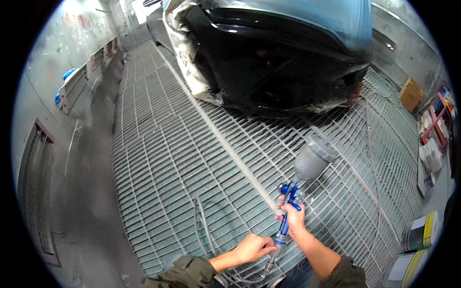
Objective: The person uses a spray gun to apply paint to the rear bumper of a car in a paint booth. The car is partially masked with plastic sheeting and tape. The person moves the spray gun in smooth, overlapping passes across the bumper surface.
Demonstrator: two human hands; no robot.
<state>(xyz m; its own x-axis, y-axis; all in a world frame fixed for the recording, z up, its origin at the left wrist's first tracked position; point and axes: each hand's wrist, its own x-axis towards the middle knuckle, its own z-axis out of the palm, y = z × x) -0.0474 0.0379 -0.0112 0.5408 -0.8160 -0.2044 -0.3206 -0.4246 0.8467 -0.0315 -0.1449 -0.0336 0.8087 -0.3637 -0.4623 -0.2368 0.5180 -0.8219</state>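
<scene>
My right hand [294, 218] is wrapped round the handle of a blue spray gun [290, 192], which is topped by a grey paint cup [313, 157]. The cup tilts away from me and to the right. Lower down, the closed fingers of my left hand [255, 248] pinch the air regulator [279, 241] at the foot of the handle. From its metal coupling [269, 265] a grey air hose [242, 278] leads off to the left, partly hidden by my left forearm. Ahead stands a car's glossy black bumper [273, 62].
Blue masking film [331, 14] and pale sheeting [192, 72] cover parts of the car. Metal floor grating [168, 144] lies below. A hose loop [201, 225] rests on it. Paint cans [418, 233], a cardboard box [411, 94] and a red rack [436, 117] line the right side.
</scene>
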